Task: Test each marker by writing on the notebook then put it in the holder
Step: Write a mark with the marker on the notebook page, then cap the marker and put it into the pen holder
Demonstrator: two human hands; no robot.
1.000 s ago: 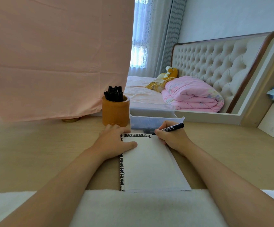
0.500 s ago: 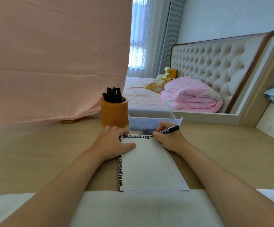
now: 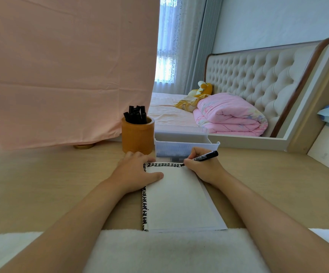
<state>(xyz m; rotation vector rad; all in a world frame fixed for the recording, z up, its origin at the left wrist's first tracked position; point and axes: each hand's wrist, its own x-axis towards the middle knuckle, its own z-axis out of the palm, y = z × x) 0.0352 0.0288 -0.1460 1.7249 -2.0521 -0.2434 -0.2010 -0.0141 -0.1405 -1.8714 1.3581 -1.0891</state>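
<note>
The marker is pinched in the right hand, its tip at the far right corner of the notebook, which lies by the desk's near edge. The page is pressed flat by the left hand; short, light strokes are advised.

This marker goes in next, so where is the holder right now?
In the head view the wooden holder stands on the desk left of centre, just beyond the left hand and left of the clear plastic tray.

Soft daylight from the window; wide-angle edges bend, left blurs.
</note>
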